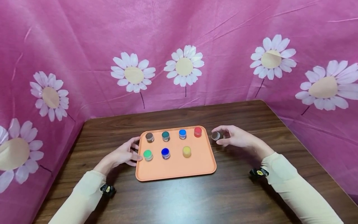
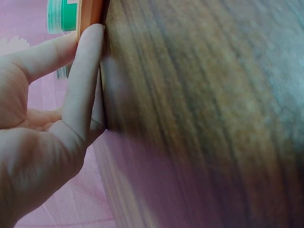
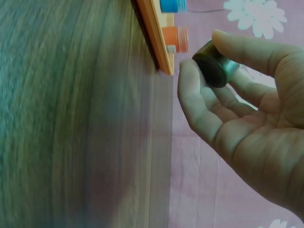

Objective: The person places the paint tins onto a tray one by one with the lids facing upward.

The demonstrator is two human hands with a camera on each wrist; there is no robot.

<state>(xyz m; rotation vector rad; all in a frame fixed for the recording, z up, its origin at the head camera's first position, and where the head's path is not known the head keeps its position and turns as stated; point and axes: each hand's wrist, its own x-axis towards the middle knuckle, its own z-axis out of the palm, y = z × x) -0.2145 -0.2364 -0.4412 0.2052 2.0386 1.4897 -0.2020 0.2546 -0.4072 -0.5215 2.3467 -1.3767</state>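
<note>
Near the tabletop's front edge our left hand (image 1: 124, 154) steadies the flat orange plastic tray (image 1: 176, 169) with straight fingers, while our right hand (image 1: 235, 137) should keep pinching the small dark-lidded paint jar (image 1: 216, 135) level.

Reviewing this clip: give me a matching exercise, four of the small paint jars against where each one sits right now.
Jars:
1. red jar
2. light green jar
3. dark jar
4. yellow jar

Places:
A. front row of the orange tray, at its left end
B. in the right hand, off the tray
C. back row, at its right end
D. front row, at its right end

Pairs: 1-C, 2-A, 3-B, 4-D
</note>
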